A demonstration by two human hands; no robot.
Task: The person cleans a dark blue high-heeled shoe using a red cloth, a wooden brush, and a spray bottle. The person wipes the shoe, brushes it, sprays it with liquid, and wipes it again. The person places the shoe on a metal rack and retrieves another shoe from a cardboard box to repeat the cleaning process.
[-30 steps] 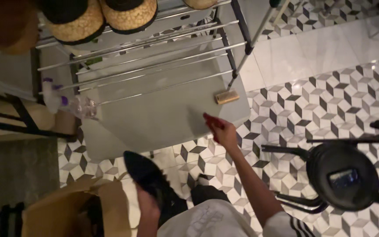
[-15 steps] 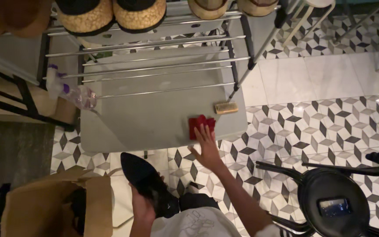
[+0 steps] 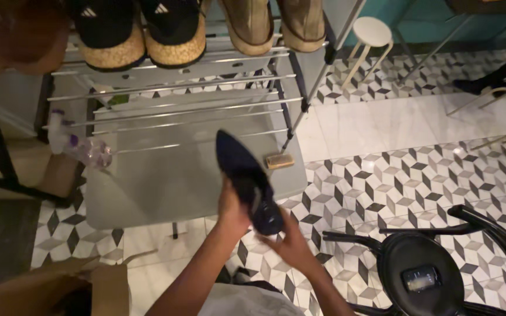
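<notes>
- Dark blue pointed shoe is held up in the air, above the near edge of the grey low table.
- Left hand grips the shoe from its left side, fingers closed around it.
- Right hand holds the shoe's near end from below, fingers curled on it.
- Small wooden brush lies on the table, just right of the shoe.
- Clear spray bottle stands at the table's far left.
- Metal shoe rack stands at the far side with shoes on top.
- Black chair stands near, on the right.

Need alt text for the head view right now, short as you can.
Both hands, left hand and right hand, hold a dark pointed shoe above a grey mat. A small wooden brush lies on the mat beside a metal shoe rack.
</notes>
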